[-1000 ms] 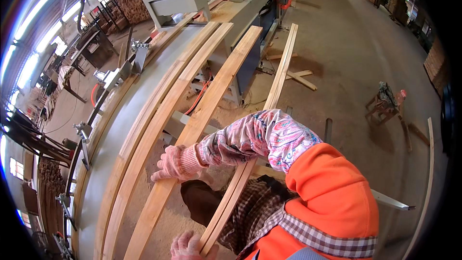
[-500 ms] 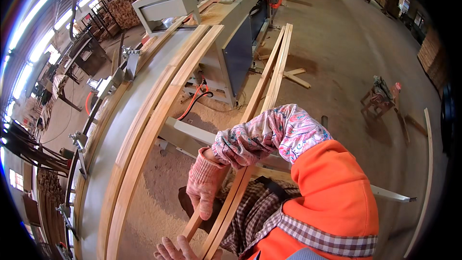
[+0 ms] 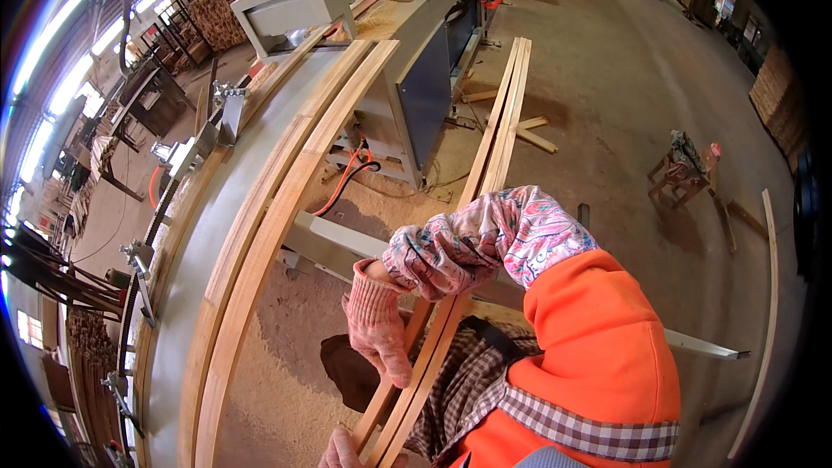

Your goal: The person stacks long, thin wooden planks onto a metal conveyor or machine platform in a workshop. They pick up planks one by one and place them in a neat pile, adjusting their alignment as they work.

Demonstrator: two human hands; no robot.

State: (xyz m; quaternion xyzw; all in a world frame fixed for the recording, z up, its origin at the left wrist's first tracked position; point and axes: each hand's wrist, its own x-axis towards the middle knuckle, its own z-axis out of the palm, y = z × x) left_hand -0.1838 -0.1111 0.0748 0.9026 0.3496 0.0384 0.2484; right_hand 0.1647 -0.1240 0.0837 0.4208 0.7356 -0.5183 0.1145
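Long, narrow wooden strips [image 3: 497,152] lie together in a bundle, running from the lower edge past my body toward the far floor. My right hand [image 3: 380,338], in a pink knitted glove below a patterned sleeve cover, is closed with its fingers down over the left strip of the bundle. At the lower edge my left hand [image 3: 340,451] has its fingers curled against the left side of the same strips; the rest of it is partly cut off and hidden by the wood. Two more wooden strips [image 3: 245,295] lie side by side along the metal bed to the left.
A grey metal machine bed [image 3: 186,269] with clamps stands at left, leading to a woodworking machine [image 3: 290,10] beyond. A metal bar [image 3: 334,232] crosses below the strips. Wood offcuts [image 3: 536,137] lie on the floor, with a small wooden stool [image 3: 680,175] at right.
My right hand has moved slightly right and brought its strip against the others in the bundle. My left hand's spread fingers have curled in at the strips.
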